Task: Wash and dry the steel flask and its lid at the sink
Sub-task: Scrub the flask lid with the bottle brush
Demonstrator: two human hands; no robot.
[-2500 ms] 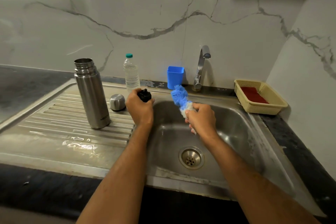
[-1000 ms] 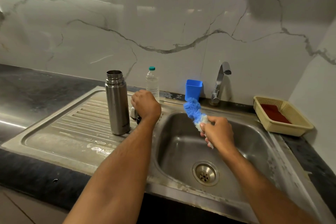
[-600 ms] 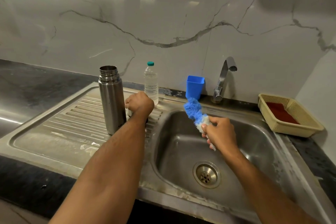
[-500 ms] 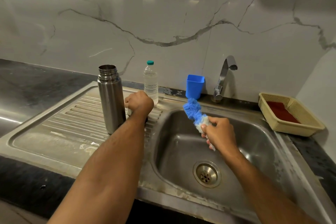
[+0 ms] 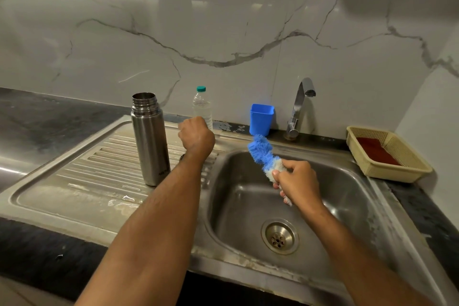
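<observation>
The steel flask (image 5: 149, 141) stands upright and uncapped on the ribbed drainboard (image 5: 99, 169). Just to its right hovers my left hand (image 5: 196, 137), its back toward me and its fingers curled out of sight. A small dark part (image 5: 182, 156) peeks out below that wrist; the steel lid is hidden behind the hand. Over the sink basin (image 5: 335, 196) my right hand (image 5: 296, 180) grips the handle of a blue and white bottle brush (image 5: 262, 151), bristles pointing up and left.
A clear water bottle (image 5: 202, 105) and a blue cup (image 5: 261, 119) stand at the back ledge beside the tap (image 5: 299, 104). A cream basket (image 5: 397, 156) with a red pad sits at the right. The drain (image 5: 280, 236) is open, and water pools on the drainboard's front.
My left hand carried the black stopper from the basin's edge leftward to the drainboard beside the flask. The right hand has kept the brush over the basin. The view shifted slightly.
</observation>
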